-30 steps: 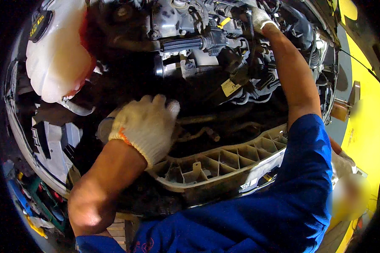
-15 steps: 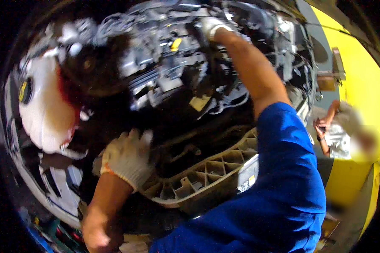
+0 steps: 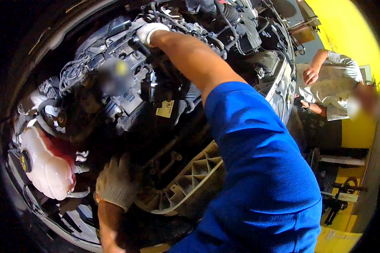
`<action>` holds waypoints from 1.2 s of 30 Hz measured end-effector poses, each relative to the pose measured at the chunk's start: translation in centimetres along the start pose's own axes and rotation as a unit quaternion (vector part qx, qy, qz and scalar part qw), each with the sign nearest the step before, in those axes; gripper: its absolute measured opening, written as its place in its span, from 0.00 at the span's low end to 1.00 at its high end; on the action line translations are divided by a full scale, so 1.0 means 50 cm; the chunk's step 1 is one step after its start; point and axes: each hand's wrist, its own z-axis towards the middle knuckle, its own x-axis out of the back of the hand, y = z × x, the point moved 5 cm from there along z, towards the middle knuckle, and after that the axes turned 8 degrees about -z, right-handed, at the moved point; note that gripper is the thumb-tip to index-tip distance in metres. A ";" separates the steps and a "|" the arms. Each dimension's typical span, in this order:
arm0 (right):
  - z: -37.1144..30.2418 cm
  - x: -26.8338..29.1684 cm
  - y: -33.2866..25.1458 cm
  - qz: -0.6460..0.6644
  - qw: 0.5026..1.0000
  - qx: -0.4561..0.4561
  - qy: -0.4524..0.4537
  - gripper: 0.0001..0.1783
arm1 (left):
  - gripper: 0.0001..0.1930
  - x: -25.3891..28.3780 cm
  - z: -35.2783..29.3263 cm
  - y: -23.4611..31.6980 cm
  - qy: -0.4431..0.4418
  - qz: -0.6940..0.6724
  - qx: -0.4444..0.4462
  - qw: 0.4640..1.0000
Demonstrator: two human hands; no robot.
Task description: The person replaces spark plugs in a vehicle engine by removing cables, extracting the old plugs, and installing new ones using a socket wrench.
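My left hand, in a pale knit glove, is low in the engine bay beside the ribbed beige plastic crossmember. Its fingers look extended and apart, their tips fading into shadow, and no object shows in them. Across the engine reaches my right arm. My right hand, in a white glove, is curled at the engine's far side next to a dark tube-like part. The back of the glove hides the fingertips and whatever they grip. A pale label sits on the engine's near side.
A whitish coolant tank with a black cap stands at the left. Dark hoses run along the far right of the bay. Beyond the car's edge, another person stands at the right before a yellow wall.
The view has swung, so the engine sits lower and farther left. My right hand has moved left across the engine's far side. My left hand stays near the crossmember.
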 end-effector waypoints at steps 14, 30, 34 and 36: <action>-0.009 0.016 -0.006 0.036 0.999 0.005 0.009 0.20 | 0.25 -0.015 0.002 -0.012 -0.018 -0.054 -0.012 0.998; -0.019 0.027 -0.009 0.040 0.998 0.014 0.048 0.21 | 0.27 -0.008 0.003 -0.006 -0.062 -0.043 0.039 0.996; -0.026 0.029 -0.011 0.073 0.996 -0.005 0.052 0.22 | 0.28 -0.011 -0.002 -0.013 -0.060 -0.049 0.047 0.996; -0.030 0.033 -0.014 0.048 0.998 -0.003 0.047 0.21 | 0.28 -0.012 0.000 -0.016 -0.059 -0.051 0.044 0.996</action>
